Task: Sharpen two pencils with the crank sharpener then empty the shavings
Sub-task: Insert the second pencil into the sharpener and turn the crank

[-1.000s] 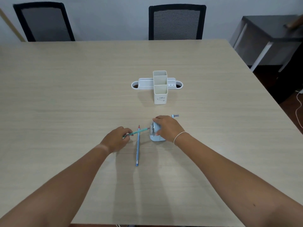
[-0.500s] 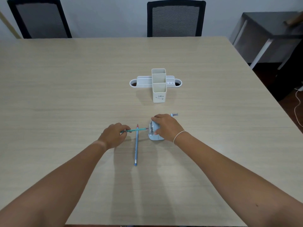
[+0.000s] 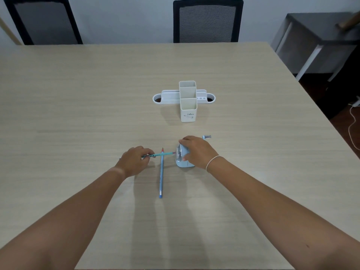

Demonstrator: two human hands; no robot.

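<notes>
I see the left hand (image 3: 134, 161) pinching a slim teal wooden pencil (image 3: 161, 154) near its back end, the shaft level and its tip at the front opening of the small pale blue plastic crank sharpener (image 3: 182, 157). The right hand (image 3: 196, 151) is curled over the sharpener's top and holds it down on the light wood-grain table (image 3: 78, 94). The crank handle (image 3: 206, 136) sticks out just beyond that hand. Under the held pencil, between both hands, a second light blue pencil (image 3: 161, 174) lies flat, point away from me. A white plastic desk organiser (image 3: 187, 100) stands well beyond the grip.
</notes>
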